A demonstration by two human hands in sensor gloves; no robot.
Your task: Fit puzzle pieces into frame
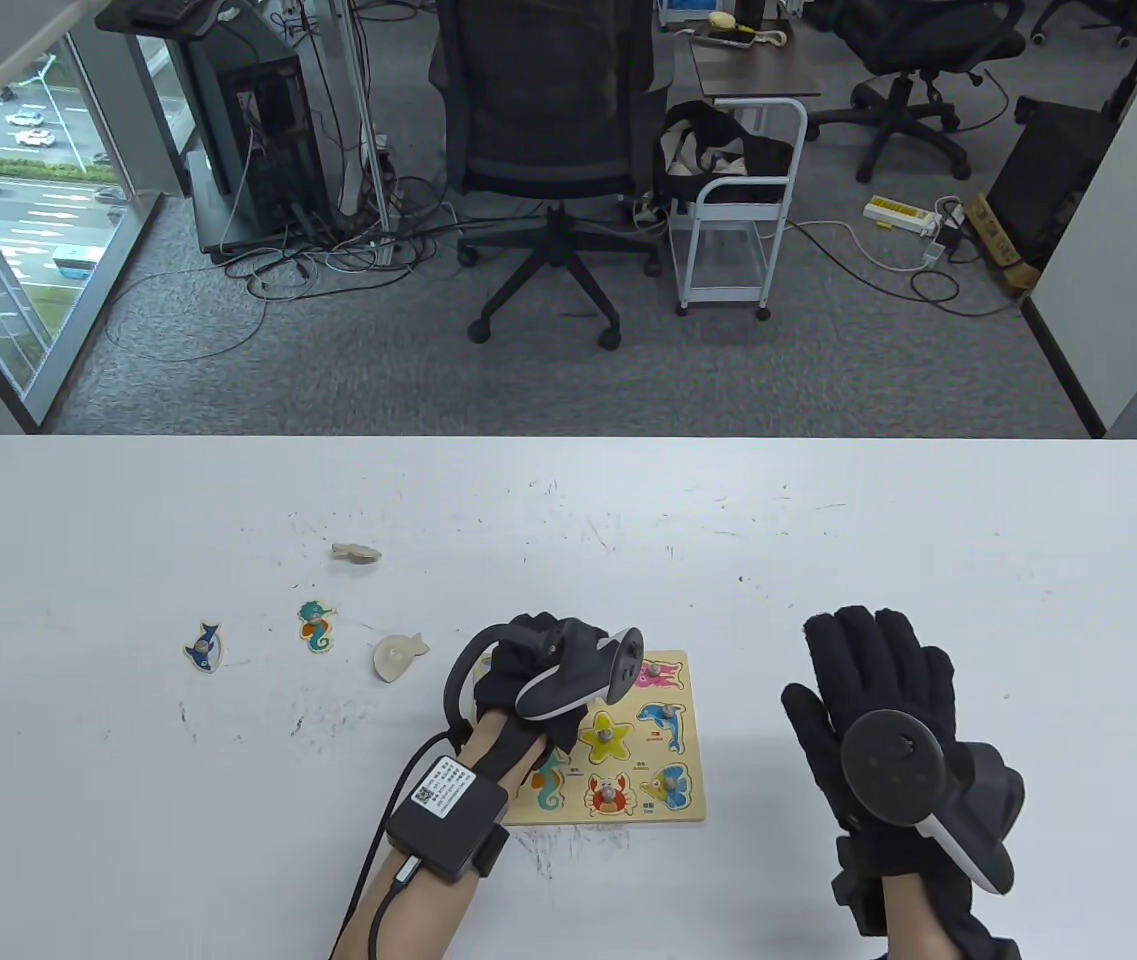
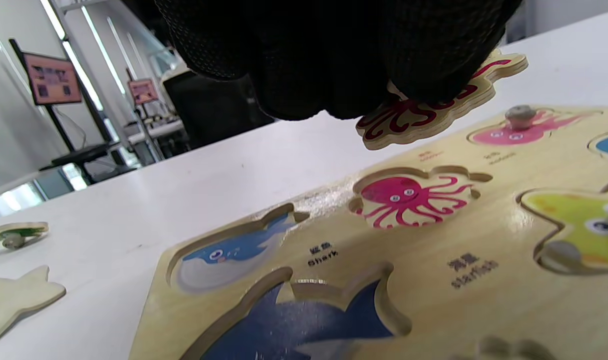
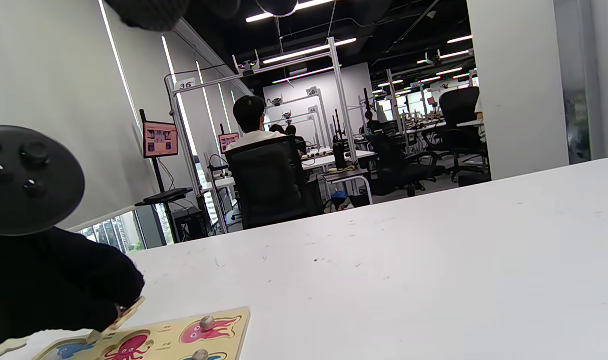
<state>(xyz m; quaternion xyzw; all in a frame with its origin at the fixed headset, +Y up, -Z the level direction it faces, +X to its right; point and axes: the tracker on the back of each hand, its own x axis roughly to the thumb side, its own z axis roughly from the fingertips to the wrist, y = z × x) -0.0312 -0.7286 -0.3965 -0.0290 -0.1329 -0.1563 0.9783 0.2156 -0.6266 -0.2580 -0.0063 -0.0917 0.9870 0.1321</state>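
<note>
Fingers of my left hand (image 2: 334,55) are pinching the octopus piece (image 2: 434,107), hovering just above and a bit beyond its octopus slot (image 2: 414,195) in the frame (image 2: 434,280). My right hand (image 1: 878,720) lies flat and idle, well right of the frame.

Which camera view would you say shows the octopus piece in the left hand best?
The left wrist view: the octopus piece hangs above its recess. The right wrist view shows only an edge; in the table view the left hand hides it.
</note>
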